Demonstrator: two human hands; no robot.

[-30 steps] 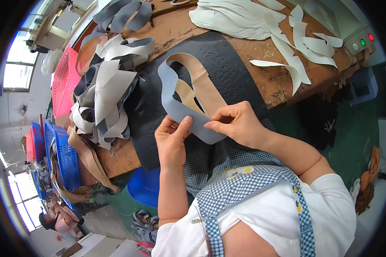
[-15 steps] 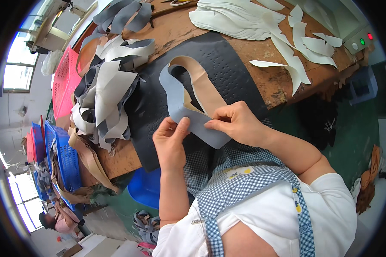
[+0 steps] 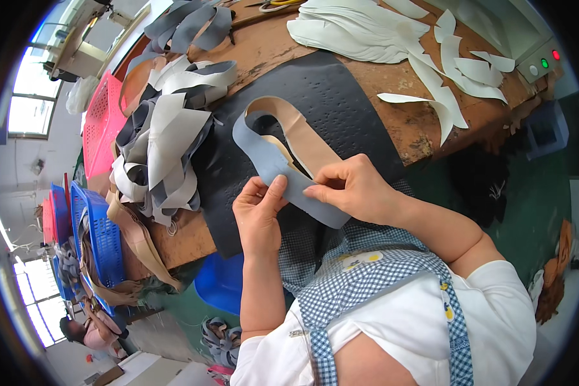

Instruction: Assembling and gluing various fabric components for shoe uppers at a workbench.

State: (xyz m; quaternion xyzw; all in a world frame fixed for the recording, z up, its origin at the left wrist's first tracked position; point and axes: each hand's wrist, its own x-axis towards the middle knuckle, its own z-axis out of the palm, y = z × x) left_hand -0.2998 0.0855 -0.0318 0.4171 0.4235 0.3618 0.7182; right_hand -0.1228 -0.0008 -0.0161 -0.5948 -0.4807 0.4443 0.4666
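A looped strip of sheet material [image 3: 256,147], grey-blue outside and tan inside, is held between my two hands above a black mat [image 3: 331,106]. My left hand [image 3: 258,209] pinches its near edge, thumb on the grey-blue face and fingers behind. Just to the right, my right hand [image 3: 354,188] pinches the same strip between thumb and fingers at the upper edge. The loop's far end rests on the mat, and its near end hangs over the table's front edge toward my checked apron. The fingers behind the strip are partly hidden.
A pile of grey and white strips [image 3: 174,135] lies left of the mat, near a pink basket [image 3: 103,122] and a blue basket [image 3: 103,225]. White cut pieces [image 3: 354,32] cover the back right. Scissors [image 3: 278,5] lie at the far edge. Another person [image 3: 96,331] is at far left.
The loop has flattened and its far end has sunk a little nearer. Both hands keep their pinch on the strip and have barely shifted.
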